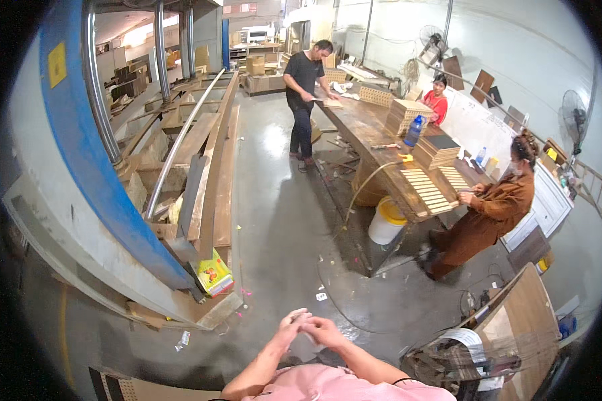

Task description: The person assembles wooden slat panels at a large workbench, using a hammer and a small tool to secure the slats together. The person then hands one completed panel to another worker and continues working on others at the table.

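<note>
Grey concrete floor (281, 220) is all that's lying under your hands: left hand (293, 323) and right hand (321, 329) are touching fingertip to fingertip, can't tell whether they're pinching anything.

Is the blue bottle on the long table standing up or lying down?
Standing up: the blue bottle rests on its base, cap on top.

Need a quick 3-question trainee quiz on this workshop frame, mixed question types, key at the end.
1. True or false: the left hand and right hand touch each other.
2. What stands on the floor under the long workbench? A) white bucket with yellow lid B) red crate C) green drum
3. What colour is the bottle on the workbench?

Key: 1 true. 2 A, the bucket. 3 blue.
</note>
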{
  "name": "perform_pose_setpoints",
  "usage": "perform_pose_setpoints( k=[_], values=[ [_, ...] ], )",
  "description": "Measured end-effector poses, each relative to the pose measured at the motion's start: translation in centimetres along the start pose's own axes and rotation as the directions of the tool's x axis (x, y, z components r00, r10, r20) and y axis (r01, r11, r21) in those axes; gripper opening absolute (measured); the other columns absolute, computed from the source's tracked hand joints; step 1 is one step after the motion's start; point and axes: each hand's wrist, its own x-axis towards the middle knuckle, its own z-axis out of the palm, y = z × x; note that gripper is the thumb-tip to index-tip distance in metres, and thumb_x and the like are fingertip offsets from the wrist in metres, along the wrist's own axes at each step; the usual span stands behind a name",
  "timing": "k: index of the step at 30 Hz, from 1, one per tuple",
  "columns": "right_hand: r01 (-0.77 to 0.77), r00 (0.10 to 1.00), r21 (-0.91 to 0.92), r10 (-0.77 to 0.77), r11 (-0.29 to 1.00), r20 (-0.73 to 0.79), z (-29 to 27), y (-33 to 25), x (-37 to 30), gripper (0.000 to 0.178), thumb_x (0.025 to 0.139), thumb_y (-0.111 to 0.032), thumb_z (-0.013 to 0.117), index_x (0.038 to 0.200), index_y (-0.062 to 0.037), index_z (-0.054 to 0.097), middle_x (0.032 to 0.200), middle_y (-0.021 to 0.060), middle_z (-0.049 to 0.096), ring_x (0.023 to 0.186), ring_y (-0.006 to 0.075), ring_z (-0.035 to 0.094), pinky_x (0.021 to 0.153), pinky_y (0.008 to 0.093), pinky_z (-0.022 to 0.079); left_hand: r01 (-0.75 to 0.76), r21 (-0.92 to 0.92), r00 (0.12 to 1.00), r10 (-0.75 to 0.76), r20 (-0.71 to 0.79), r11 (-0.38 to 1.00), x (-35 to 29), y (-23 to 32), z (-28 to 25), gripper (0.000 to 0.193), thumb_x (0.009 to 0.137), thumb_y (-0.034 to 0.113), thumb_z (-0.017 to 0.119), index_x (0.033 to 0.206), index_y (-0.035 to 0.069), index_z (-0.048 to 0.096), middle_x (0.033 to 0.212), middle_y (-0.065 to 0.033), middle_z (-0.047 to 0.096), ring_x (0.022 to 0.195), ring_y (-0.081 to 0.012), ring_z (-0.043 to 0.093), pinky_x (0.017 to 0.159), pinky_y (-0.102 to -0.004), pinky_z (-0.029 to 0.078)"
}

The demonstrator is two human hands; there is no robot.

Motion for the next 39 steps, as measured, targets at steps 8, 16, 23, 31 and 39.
perform_pose_setpoints(
  k=[8, 16, 23, 31, 39],
  values=[
    [0.103, 0.959, 0.095, -0.073, 0.99, -0.273, -6.0, -5.9, 14.9, 0.026, 0.099, -0.026, 0.073, 0.113, -0.0035, 0.074, 0.09, -0.0015, 0.068, 0.08, 0.0053, 0.058, 0.068, 0.0241, 0.048, 0.016, 0.357, 0.998, 0.005, -0.059, 0.934, 17.9, 5.9, -3.7, 0.027, 0.097, 0.019, 0.068, 0.117, 0.001, 0.07, 0.105, -0.0049, 0.073, 0.099, -0.0139, 0.066, 0.09, -0.0301, 0.052],
    [0.212, 0.975, 0.051, -0.215, 0.976, 0.057, -15.7, -15.8, 35.7, 0.031, 0.099, -0.029, 0.072, 0.118, -0.0048, 0.074, 0.098, 0.0004, 0.072, 0.086, 0.0079, 0.061, 0.075, 0.0271, 0.052, 0.098, -0.088, 0.995, -0.099, -0.008, 0.991, 34.8, 17.7, -8.2, 0.018, 0.104, 0.017, 0.062, 0.115, 0.003, 0.066, 0.109, -0.0085, 0.071, 0.105, -0.0208, 0.069, 0.093, -0.0345, 0.054],
    [0.399, 0.916, -0.177, -0.401, 0.9, 0.024, -21.9, -25.9, 48.9, 0.031, 0.1, -0.029, 0.069, 0.122, -0.0062, 0.073, 0.099, 0.0057, 0.074, 0.087, 0.0132, 0.066, 0.077, 0.0302, 0.054, 0.025, -0.165, 0.999, -0.031, -0.031, 0.986, 49.9, 26.8, -9.8, 0.033, 0.105, 0.019, 0.06, 0.129, -0.003, 0.057, 0.119, -0.0125, 0.066, 0.11, -0.0256, 0.068, 0.097, -0.0381, 0.053],
    [0.126, 0.968, 0.092, -0.102, 0.988, -0.23, -32.1, -29.8, 60.5, 0.031, 0.101, -0.03, 0.069, 0.122, -0.0068, 0.072, 0.095, 0.0029, 0.071, 0.087, 0.0101, 0.064, 0.075, 0.0286, 0.053, 0.128, 0.089, 0.971, -0.143, 0.19, 0.988, 71.5, 32.8, -7.1, 0.031, 0.103, 0.018, 0.063, 0.126, -0.003, 0.062, 0.115, -0.0088, 0.067, 0.106, -0.0191, 0.066, 0.095, -0.0336, 0.052],
    [0.247, 0.806, 0.244, -0.059, 0.938, -0.589, -39.1, -35.9, 67.5, 0.033, 0.102, -0.028, 0.069, 0.125, -0.0039, 0.07, 0.1, 0.0, 0.07, 0.088, 0.0077, 0.06, 0.075, 0.0271, 0.051, 0.11, 0.351, 0.821, -0.284, 0.496, 0.93, 88.7, 40.0, -2.0, 0.027, 0.099, 0.016, 0.067, 0.121, 0.002, 0.07, 0.112, -0.0029, 0.071, 0.103, -0.0126, 0.065, 0.096, -0.0294, 0.051]
  ],
)
